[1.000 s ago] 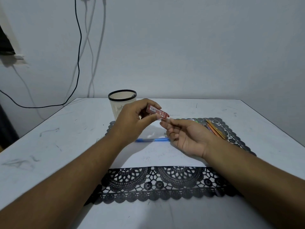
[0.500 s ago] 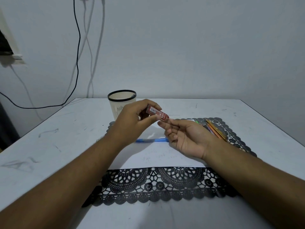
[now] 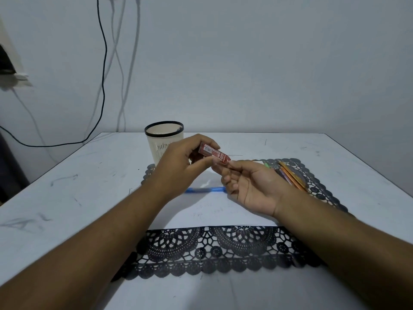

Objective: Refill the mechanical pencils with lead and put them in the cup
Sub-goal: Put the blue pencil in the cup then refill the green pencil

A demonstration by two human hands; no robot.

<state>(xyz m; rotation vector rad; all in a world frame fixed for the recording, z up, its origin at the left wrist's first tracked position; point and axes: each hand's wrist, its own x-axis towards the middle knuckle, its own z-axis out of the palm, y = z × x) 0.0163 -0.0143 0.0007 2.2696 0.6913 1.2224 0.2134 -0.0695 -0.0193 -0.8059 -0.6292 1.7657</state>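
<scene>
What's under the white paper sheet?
The black lace mat lies under the white paper, showing past its near and right edges. Whatever else the sheet covers is hidden. A blue pencil lies on top.

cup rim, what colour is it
Black, above a cream slotted body; the cup shows clearly in the head view.

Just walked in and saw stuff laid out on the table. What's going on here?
A person is working on a red lead case: the left hand grips it above the table while the right hand pinches at its lower end. A blue pencil lies on the white paper below, and more pencils wait on the black lace mat to the right. From this view, no pencil shows in the cup behind the hands.
</scene>
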